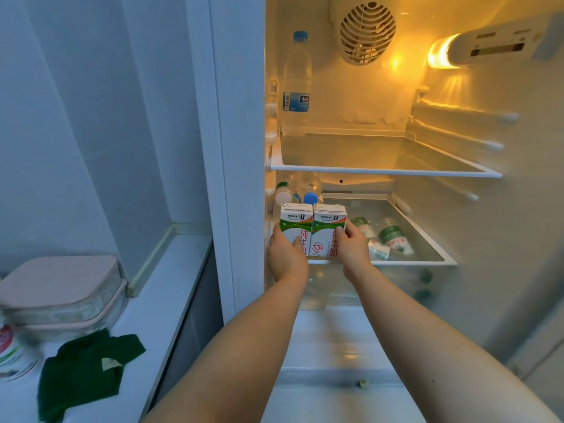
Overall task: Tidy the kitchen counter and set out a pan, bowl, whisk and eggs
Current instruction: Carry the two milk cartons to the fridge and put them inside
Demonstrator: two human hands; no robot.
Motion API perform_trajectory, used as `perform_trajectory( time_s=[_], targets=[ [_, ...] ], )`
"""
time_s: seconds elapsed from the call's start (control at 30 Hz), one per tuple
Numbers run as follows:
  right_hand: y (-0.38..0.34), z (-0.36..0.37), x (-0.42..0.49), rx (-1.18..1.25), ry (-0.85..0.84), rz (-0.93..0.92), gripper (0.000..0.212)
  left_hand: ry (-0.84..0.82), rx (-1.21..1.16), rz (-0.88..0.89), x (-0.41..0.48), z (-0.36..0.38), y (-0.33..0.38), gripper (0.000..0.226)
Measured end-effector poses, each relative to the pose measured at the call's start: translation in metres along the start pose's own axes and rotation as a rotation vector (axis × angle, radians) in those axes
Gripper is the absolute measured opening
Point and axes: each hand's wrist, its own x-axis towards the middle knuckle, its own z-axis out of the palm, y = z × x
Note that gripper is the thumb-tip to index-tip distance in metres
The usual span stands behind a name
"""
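Since your hands cover a good part of both milk cartons, only bits of the red lettering show, and I can't tell whether the cartons' bases sit on the lower shelf (427, 262) or hang just above it. Your left hand (285, 254) grips the left carton (295, 222), thumb on the front and fingers curled round its outer side. Your right hand (354, 248) holds the right carton (327, 227) the same way, mirrored.

The two are boxy cardboard packs in white, green and red, touching side by side at the front left corner of that shelf. Both stand upright, long axis vertical, printed faces toward you.

Right behind them on the lower shelf are a couple of clear plastic bottles (309, 190), mostly hidden, one with a blue cap. To the right on the same glass lie green-labelled bottles (393, 236) on their sides, blurry. Whatever's below the shelf is just a smear through the glass.

Above it is an upper shelf (381, 171) with a tall clear water bottle (296, 87) standing at its back left.

Way left of the lower shelf, outside the fridge, the pale bench (171, 285) carries a crumpled green cloth (88, 367) and stacked containers (61, 288) with rounded pinkish lids, cut off at the edge.
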Motion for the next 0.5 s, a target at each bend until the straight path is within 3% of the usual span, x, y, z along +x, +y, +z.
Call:
perform_trajectory(
  time_s=[0.3, 0.5],
  targets=[
    [-0.003, -0.004, 0.000, -0.109, -0.002, -0.010, 0.028, 0.001, 0.066, -0.006, -0.003, -0.002, 0.003, 0.035],
    [-0.016, -0.008, -0.009, -0.170, -0.054, 0.013, 0.035, -0.090, -0.011, -0.055, -0.009, -0.007, 0.009, 0.045]
  ],
)
